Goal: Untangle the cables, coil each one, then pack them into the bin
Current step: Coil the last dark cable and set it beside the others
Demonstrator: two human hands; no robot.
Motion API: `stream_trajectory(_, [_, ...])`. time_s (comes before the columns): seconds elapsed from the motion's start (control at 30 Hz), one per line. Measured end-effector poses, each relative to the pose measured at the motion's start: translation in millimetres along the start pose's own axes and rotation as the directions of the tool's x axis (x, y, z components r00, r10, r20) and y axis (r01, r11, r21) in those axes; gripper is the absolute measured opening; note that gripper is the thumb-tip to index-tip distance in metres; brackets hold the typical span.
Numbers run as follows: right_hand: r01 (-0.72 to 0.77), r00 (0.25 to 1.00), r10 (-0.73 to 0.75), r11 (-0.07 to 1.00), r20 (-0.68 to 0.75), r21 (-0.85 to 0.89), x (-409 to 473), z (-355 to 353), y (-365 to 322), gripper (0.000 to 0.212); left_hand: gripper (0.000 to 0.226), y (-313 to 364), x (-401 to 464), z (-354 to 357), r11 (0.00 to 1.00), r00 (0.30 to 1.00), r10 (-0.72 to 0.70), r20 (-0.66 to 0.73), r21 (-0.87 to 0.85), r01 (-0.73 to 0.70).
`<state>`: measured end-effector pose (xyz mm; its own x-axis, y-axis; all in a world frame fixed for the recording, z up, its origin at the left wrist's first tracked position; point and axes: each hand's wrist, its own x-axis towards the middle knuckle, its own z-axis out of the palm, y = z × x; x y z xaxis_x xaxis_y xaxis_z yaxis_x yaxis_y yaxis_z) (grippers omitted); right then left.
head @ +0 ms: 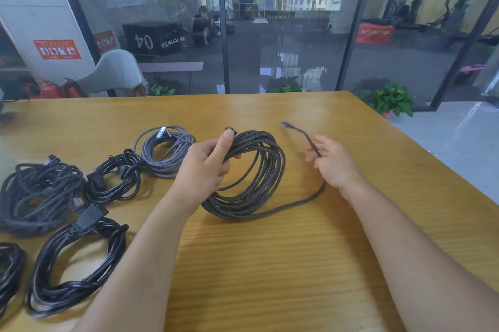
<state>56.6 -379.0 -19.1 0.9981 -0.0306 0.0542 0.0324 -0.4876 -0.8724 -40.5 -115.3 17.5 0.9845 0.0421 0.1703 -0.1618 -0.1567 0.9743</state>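
Hands work a dark braided cable above the wooden table. The left hand grips the coiled loops at their top, fingers curled round the bundle and thumb pressed along it near one plug. The right hand pinches the cable's loose tail, its other fingers spread; the tail's purple-tipped plug sticks up beyond the fingers. To the left on the table lie a grey coil, a small black coil, a dark braided heap and a large black coil.
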Motion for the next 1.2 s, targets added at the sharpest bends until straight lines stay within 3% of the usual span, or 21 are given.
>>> stream_trajectory(0.17, [-0.067,0.998,0.064,0.965,0.02,0.253,-5.7,1.7,-14.0,0.049,0.061,1.4,-1.1,1.1,1.0,1.0,-0.005,0.023,-0.026,0.006])
stream_trajectory(0.23, [-0.061,0.998,0.055,0.961,0.03,0.269,-11.1,-1.8,-20.1,0.027,0.061,1.9,-1.5,3.4,0.999,0.999,-0.012,0.038,-0.042,0.014])
stream_trajectory(0.37, [0.115,0.993,-0.12,0.971,0.012,0.211,-11.0,-3.1,-13.3,0.014,0.056,2.0,-3.3,6.5,0.998,0.996,-0.011,0.086,-0.061,0.016])
stream_trajectory(0.5, [0.115,0.989,-0.125,0.986,0.084,0.12,-5.7,-2.5,-7.8,0.021,0.054,2.0,-3.8,9.1,0.997,0.994,-0.01,0.108,-0.077,0.018])
stream_trajectory(0.87, [0.022,0.951,-0.128,0.937,0.283,0.349,-1.6,10.2,-2.4,0.029,0.048,0.5,-2.5,9.4,0.991,0.993,-0.05,0.111,-0.12,0.064])
stream_trajectory(1.2, [0.029,0.945,-0.134,0.944,0.3,0.329,-3.5,8.6,-4.9,0.03,0.054,-7.1,1.5,10.4,0.997,0.999,-0.022,0.035,-0.072,0.024])
